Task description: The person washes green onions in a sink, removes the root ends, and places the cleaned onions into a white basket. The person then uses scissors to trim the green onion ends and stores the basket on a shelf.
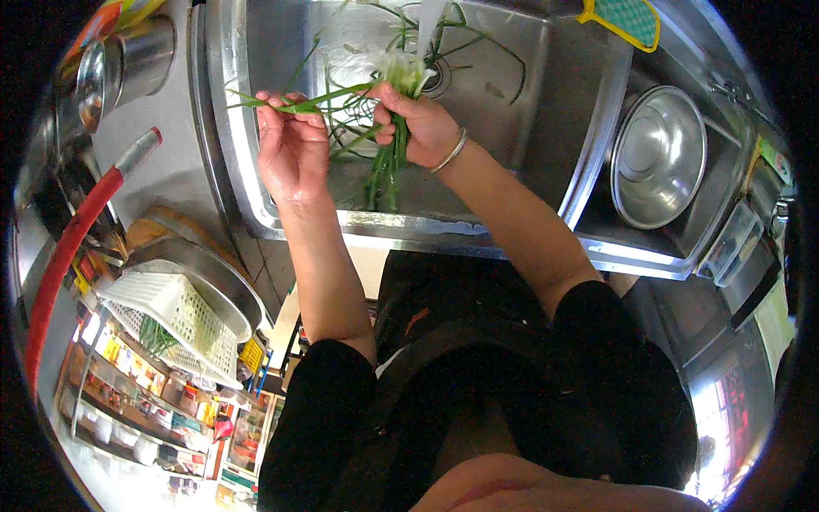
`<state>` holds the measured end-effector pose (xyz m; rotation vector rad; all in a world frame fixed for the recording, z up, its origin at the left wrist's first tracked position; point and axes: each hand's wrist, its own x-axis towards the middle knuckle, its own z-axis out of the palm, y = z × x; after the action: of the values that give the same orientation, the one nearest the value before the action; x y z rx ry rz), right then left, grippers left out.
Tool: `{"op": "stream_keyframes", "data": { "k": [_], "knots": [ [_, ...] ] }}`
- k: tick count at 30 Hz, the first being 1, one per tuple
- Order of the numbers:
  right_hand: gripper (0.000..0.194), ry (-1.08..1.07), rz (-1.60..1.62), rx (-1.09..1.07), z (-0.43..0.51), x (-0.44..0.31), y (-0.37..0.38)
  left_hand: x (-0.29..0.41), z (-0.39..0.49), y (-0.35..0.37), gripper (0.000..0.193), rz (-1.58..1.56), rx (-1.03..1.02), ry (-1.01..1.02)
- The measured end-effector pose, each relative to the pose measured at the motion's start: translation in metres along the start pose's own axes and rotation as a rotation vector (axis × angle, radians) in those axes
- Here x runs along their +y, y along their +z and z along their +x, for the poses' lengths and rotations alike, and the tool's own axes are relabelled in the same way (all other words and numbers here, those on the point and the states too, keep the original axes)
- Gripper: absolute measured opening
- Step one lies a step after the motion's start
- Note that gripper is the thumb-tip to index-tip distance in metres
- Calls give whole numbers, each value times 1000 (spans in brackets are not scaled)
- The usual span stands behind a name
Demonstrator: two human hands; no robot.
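Note:
My right hand [425, 125] grips a bunch of green onions [389, 169], its white root ends [404, 72] upward and its green stalks hanging below the fist. A few green leaves [313, 102] run from the bunch to my left hand [294, 150], which pinches them between thumb and fingertips, palm up and wet. Both hands are over a stainless steel sink [537, 115]. From the top edge a stream of water [430, 25] falls beside the white ends. Behind them the drain [435, 80] is partly hidden, and loose green strands [521, 70] lie on the sink floor.
A steel bowl [662, 157] sits in the right-hand basin. Left of the sink are a steel pot [148, 54], a red tube [73, 230] and a white plastic basket [176, 294] with greens inside, beside a steel basin [240, 304]. A yellow-rimmed green mesh item [627, 22] lies at upper right.

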<state>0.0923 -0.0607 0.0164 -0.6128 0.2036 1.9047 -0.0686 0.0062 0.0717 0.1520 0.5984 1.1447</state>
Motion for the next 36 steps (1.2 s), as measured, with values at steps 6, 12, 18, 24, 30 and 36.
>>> {"op": "stream_keyframes", "data": {
  "k": [6, 12, 18, 24, 30, 36],
  "knots": [
    [21, -263, -27, 101, 5, -19, -5, -4, -14, -19, 16, 190, 62, -28],
    [13, -480, -423, 280, -6, -39, -23, -13, -15, -58, 28, 782, 509, -243],
    [21, -399, -811, 416, -17, -31, -27, -44, -9, -34, 62, 1976, 69, 564],
    [27, -498, -960, 239, -10, -31, -40, -59, 3, -3, 28, 1710, -54, -38],
    [29, -236, -1332, 611, -22, -64, -56, -42, 16, -10, 15, 1641, 83, 140],
    [24, -408, -769, 354, -34, -30, -46, -94, -10, 2, 20, 1905, -215, 278]
  ]
}}
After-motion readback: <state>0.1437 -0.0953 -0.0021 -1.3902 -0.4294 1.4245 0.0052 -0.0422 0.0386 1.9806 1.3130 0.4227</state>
